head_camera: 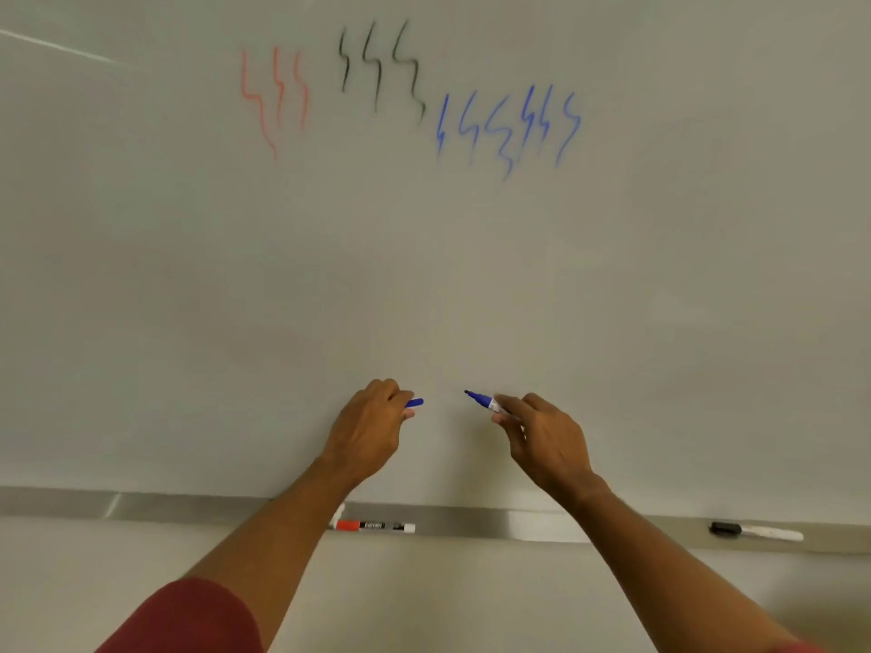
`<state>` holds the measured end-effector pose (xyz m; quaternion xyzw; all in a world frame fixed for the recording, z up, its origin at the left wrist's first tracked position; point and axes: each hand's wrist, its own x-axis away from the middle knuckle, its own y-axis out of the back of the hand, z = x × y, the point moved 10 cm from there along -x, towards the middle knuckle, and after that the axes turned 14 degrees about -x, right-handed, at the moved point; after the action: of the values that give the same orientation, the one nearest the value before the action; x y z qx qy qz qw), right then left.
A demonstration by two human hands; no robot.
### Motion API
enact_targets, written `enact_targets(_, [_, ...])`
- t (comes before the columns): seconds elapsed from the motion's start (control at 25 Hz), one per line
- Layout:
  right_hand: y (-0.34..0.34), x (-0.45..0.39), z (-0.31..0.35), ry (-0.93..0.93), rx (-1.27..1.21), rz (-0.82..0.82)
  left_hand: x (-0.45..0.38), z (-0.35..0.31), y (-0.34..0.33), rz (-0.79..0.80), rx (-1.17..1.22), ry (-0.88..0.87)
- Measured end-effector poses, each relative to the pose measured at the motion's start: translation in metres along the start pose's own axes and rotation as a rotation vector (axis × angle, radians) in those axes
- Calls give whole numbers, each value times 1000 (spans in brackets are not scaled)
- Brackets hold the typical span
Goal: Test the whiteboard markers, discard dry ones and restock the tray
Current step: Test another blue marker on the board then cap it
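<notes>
My right hand (542, 435) holds an uncapped blue marker (485, 402) with its tip pointing left toward the whiteboard (424, 275). My left hand (372, 431) pinches the blue cap (414, 402), a short gap away from the marker's tip. On the metal tray (471, 523) below lie a red-capped marker (374, 525) under my left forearm and a black-capped marker (756, 531) at the right. Another marker end (338, 513) peeks out behind my left arm.
Test squiggles mark the upper board: red ones (275, 94) at left, black ones (382, 63) in the middle, several blue ones (509, 124) at right. A pale wall shows below the tray.
</notes>
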<state>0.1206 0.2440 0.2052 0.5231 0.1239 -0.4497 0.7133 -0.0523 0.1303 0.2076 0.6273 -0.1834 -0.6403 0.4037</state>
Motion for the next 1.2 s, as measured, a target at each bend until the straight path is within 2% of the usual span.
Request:
enact_targets(0.24, [78,-57,8,14,-223,-209,-84,-32,59,-293,-97,-38])
enact_targets(0.44, [118,-86,18,91,-396,-371,-130,-12,105,-455,-212,36])
enact_targets(0.68, [147,-115,29,141,-499,-524,-168,41,149,-594,-241,165])
enact_targets(0.84, [168,-132,46,217,-552,-653,-185,56,170,-705,-294,128])
enact_targets(1.2, [217,-150,68,307,-678,-862,-200,58,150,-792,-228,144])
